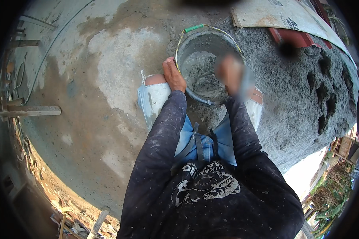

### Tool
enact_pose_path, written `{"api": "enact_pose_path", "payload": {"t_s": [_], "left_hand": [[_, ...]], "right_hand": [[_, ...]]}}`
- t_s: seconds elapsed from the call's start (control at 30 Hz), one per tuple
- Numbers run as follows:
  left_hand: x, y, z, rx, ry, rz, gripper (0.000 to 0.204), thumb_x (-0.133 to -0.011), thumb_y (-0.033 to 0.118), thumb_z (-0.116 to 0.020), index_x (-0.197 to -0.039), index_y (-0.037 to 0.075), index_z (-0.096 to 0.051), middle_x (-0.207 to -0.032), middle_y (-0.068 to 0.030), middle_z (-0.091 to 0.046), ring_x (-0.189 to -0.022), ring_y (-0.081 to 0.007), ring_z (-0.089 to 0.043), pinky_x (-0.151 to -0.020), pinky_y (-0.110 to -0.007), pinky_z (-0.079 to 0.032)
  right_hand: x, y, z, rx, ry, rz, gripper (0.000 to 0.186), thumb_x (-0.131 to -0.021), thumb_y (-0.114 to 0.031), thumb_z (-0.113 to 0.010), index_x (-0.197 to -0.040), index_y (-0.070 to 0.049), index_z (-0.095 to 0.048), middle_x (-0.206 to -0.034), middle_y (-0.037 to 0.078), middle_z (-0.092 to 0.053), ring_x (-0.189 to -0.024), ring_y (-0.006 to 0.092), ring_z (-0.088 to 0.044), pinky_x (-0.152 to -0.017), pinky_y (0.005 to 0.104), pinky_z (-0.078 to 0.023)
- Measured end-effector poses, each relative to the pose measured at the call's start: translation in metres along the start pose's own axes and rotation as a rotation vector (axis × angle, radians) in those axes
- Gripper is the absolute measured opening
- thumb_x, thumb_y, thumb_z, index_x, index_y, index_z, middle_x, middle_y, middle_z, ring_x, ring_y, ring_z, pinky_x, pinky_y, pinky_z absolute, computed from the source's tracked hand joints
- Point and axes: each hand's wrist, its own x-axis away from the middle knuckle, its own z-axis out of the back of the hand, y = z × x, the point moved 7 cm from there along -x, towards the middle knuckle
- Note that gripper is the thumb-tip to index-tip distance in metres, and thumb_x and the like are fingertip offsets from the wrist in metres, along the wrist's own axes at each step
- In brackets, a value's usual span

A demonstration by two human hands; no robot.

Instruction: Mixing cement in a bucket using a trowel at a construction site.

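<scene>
Between my knees stands a dark bucket (198,98), partly filled with wet grey mortar (201,71). Its wire handle with a green grip (194,28) leans toward the far rim. On the bucket's left side, my left hand (174,75) is closed against the rim, its fingers partly hidden. My right hand (229,72) is over the right part of the bucket, above the mortar. It is blurred, so its fingers cannot be made out. A greyish smear lies along its right side, too unclear to name.
A large heap of grey sand or dry mix (295,95) with several holes spreads on the right. A pale board (283,16) and a red metal sheet (293,38) lie on it. Wooden beams (36,111) and a thin hose (48,51) are at left.
</scene>
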Motion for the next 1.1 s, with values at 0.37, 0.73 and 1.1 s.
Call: {"api": "enact_pose_path", "payload": {"t_s": [0.37,0.73,1.1], "left_hand": [[0.004,0.005,-0.007,0.03,0.03,-0.016,0.049,-0.103,0.043,-0.031,-0.108,0.0,-0.055,-0.104,-0.0138,-0.059,-0.099,-0.0246,-0.054,-0.092,-0.035,-0.039],[0.002,0.007,-0.001,0.077,0.026,0.003,0.045,-0.103,0.042,-0.034,-0.108,0.001,-0.054,-0.1,-0.0132,-0.059,-0.093,-0.0229,-0.055,-0.087,-0.034,-0.041],[0.0,0.006,-0.005,0.048,0.034,-0.015,0.043,-0.103,0.038,-0.036,-0.108,0.0,-0.055,-0.103,-0.0145,-0.061,-0.096,-0.0235,-0.056,-0.088,-0.034,-0.042]], "right_hand": [[-0.036,0.025,-0.015,0.404,0.248,0.184,0.022,-0.074,-0.011,-0.065,-0.061,-0.003,-0.05,-0.055,0.0,-0.052,-0.053,0.0063,-0.048,-0.05,0.0266,-0.039],[-0.056,0.002,-0.003,-0.215,0.41,0.357,0.014,-0.083,-0.001,-0.053,-0.07,-0.002,-0.049,-0.057,0.003,-0.05,-0.05,0.0104,-0.048,-0.048,0.0273,-0.042],[-0.031,0.038,-0.071,-0.127,-0.734,-0.344,0.022,-0.084,-0.005,-0.052,-0.065,-0.008,-0.042,-0.054,0.001,-0.043,-0.047,0.0091,-0.041,-0.046,0.0272,-0.035]]}}
